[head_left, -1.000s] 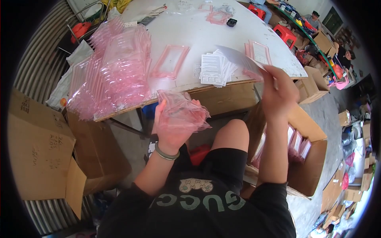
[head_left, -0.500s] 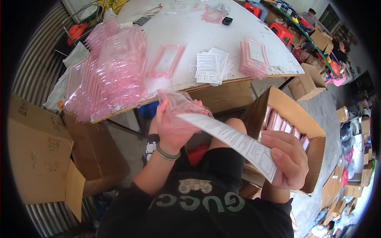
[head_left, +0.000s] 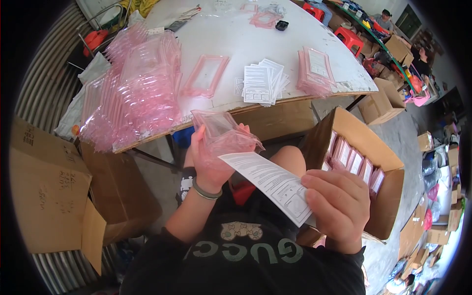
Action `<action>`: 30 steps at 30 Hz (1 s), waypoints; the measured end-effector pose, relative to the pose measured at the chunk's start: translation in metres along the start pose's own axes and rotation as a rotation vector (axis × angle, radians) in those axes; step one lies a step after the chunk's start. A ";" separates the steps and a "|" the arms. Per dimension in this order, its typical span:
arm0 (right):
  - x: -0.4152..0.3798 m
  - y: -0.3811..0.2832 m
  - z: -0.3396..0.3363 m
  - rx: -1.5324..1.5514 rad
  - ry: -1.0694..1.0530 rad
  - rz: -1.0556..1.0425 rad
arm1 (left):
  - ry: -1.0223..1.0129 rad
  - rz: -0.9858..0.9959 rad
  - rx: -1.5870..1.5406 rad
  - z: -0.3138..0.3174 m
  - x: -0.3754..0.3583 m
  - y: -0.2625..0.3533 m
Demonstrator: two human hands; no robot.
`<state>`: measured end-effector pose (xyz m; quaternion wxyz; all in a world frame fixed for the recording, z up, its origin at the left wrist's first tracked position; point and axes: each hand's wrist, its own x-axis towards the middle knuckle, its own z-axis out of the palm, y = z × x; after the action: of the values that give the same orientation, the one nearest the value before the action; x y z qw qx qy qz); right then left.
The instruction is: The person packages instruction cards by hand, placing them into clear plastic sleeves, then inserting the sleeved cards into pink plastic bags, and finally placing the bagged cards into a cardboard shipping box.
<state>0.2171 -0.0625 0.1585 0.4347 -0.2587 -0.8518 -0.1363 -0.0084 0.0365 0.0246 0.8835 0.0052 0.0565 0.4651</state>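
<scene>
Several pink-edged clear plastic pouches (head_left: 219, 132) lie in the grip of my left hand (head_left: 211, 172), above my lap. A printed white card (head_left: 273, 184) is pinched by its near end between the thumb and fingers of my right hand (head_left: 341, 206). The card's far end overlaps the lower edge of the pouches in this view. On the table edge ahead lie a fanned pile of printed cards (head_left: 258, 84), a single pouch (head_left: 207, 76) and a short stack of pouches with a card showing in the top one (head_left: 314, 71).
A tall heap of pink pouches (head_left: 150, 83) covers the left of the white table (head_left: 255, 46). To my right stands an open carton (head_left: 378, 140) with filled pouches (head_left: 351, 160) inside. Cardboard boxes (head_left: 49, 182) flank my left. A person (head_left: 383, 22) sits at a far table.
My right hand has moved left and closer to my left hand, bringing the card's near end along. The card is less stretched out to the right, and the pouches have tilted slightly.
</scene>
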 end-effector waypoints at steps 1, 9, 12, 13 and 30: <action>0.000 -0.003 0.001 -0.014 -0.012 -0.005 | -0.025 -0.011 0.015 -0.001 0.000 0.000; 0.003 -0.005 0.000 -0.107 0.000 -0.026 | 0.016 0.084 0.107 0.005 0.005 -0.009; 0.004 -0.011 -0.009 -0.111 -0.014 -0.024 | -0.008 0.058 0.079 0.001 0.007 -0.006; 0.003 -0.010 -0.008 -0.112 -0.015 -0.028 | 0.004 0.052 0.059 0.001 0.008 -0.006; -0.004 -0.012 0.010 -0.101 -0.018 -0.022 | 0.006 0.073 0.212 0.005 0.009 -0.017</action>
<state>0.2050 -0.0691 0.1492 0.4119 -0.2722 -0.8505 -0.1812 0.0114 0.0346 0.0273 0.8603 0.0995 0.1079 0.4882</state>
